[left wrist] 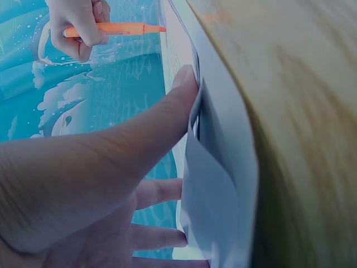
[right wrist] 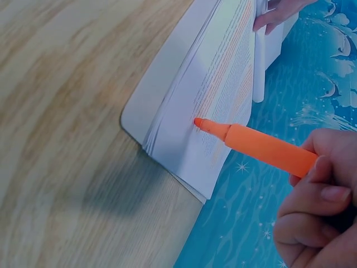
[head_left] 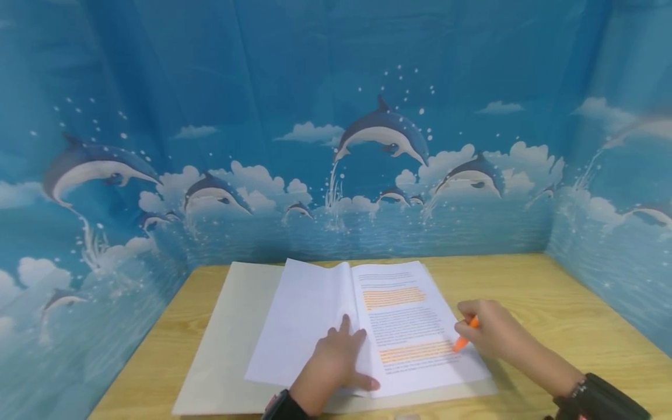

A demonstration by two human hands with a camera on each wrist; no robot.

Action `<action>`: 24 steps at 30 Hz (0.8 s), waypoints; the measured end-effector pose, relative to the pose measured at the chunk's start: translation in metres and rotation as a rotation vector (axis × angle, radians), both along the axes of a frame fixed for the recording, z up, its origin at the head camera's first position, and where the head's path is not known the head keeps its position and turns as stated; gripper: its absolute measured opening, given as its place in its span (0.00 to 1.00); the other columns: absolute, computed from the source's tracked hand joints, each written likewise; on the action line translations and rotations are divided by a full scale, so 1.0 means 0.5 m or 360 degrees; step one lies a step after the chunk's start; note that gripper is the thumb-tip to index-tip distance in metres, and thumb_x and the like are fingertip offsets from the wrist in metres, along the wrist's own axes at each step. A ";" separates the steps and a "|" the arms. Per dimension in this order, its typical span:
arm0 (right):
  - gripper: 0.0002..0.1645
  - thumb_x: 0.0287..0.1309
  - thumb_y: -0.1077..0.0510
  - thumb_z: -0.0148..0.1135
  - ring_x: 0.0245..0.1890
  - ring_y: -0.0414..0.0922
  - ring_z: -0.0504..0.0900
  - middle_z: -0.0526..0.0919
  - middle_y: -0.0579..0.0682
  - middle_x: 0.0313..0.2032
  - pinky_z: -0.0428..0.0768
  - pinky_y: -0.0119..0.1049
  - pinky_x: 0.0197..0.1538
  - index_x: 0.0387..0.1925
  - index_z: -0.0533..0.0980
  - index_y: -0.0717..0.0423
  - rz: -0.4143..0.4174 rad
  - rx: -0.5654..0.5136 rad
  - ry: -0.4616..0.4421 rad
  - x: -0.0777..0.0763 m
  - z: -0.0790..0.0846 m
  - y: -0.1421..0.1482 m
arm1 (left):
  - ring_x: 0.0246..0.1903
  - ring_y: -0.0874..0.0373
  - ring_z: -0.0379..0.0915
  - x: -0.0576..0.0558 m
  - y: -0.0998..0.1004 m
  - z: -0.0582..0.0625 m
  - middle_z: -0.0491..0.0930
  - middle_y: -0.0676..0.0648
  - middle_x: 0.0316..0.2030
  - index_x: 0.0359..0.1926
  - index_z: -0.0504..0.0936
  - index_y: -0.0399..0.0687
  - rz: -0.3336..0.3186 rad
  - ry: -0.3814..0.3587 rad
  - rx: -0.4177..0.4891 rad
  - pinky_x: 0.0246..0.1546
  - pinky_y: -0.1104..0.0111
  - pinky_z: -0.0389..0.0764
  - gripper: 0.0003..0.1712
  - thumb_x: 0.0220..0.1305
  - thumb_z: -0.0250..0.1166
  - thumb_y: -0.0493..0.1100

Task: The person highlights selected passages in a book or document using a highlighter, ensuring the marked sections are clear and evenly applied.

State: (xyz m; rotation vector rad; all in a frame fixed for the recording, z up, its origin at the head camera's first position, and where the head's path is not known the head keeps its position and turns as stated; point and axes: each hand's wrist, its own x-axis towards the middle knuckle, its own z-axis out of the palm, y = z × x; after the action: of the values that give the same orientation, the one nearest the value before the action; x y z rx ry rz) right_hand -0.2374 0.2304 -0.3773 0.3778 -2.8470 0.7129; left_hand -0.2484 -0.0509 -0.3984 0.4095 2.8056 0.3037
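Observation:
An open paper booklet (head_left: pixel 310 326) lies on the table, its right page (head_left: pixel 409 326) printed with text and marked by two orange highlighted blocks. My right hand (head_left: pixel 485 326) grips an orange highlighter (right wrist: pixel 270 149), whose tip touches or nearly touches the right page at the end of the lower block. With fingers spread, my left hand (head_left: pixel 338 359) rests on the booklet near its fold. In the left wrist view the left thumb (left wrist: pixel 181 89) presses on the page by the booklet's bottom edge.
Beneath the booklet is a pale cover or board (head_left: pixel 220 350) that reaches out to the left. The wood-grain table (head_left: pixel 530 286) extends to the right. A blue curtain (head_left: pixel 294 70) with printed dolphins hangs behind and at both sides.

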 end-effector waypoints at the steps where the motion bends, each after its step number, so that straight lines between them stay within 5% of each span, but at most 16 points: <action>1: 0.22 0.43 0.67 0.60 0.13 0.34 0.56 0.59 0.42 0.13 0.60 0.27 0.17 0.12 0.55 0.51 0.0007 0.0001 -0.0001 -0.002 0.000 -0.002 | 0.62 0.37 0.59 0.001 -0.002 0.001 0.54 0.36 0.71 0.64 0.67 0.54 0.0001 0.0005 0.0001 0.57 0.45 0.71 0.61 0.24 0.71 0.71; 9: 0.21 0.41 0.68 0.61 0.12 0.30 0.49 0.50 0.38 0.13 0.54 0.24 0.16 0.11 0.58 0.51 0.0228 -0.0022 0.0175 -0.016 0.006 -0.029 | 0.62 0.36 0.59 0.002 -0.012 0.002 0.54 0.36 0.71 0.64 0.68 0.53 0.0012 -0.0002 0.0001 0.58 0.45 0.71 0.59 0.25 0.72 0.70; 15: 0.20 0.42 0.69 0.60 0.13 0.28 0.49 0.52 0.37 0.14 0.55 0.22 0.17 0.12 0.59 0.52 0.0483 -0.0175 0.0184 -0.006 0.014 -0.117 | 0.62 0.37 0.59 0.002 -0.010 0.006 0.55 0.37 0.71 0.64 0.68 0.54 0.0010 0.0000 -0.0042 0.57 0.46 0.72 0.59 0.26 0.72 0.70; 24: 0.20 0.36 0.68 0.59 0.13 0.28 0.53 0.54 0.34 0.12 0.53 0.21 0.17 0.10 0.58 0.50 0.0516 -0.0163 0.0278 -0.001 -0.008 -0.202 | 0.62 0.40 0.61 0.001 0.001 0.010 0.56 0.39 0.71 0.64 0.68 0.58 -0.0015 0.0001 -0.0138 0.56 0.49 0.75 0.58 0.27 0.70 0.72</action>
State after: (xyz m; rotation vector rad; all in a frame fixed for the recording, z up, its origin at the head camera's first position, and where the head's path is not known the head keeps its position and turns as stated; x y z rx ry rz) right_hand -0.2380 0.1292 -0.3813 0.8529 -2.6000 0.8314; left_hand -0.2481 -0.0504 -0.3936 0.4030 2.8047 0.1790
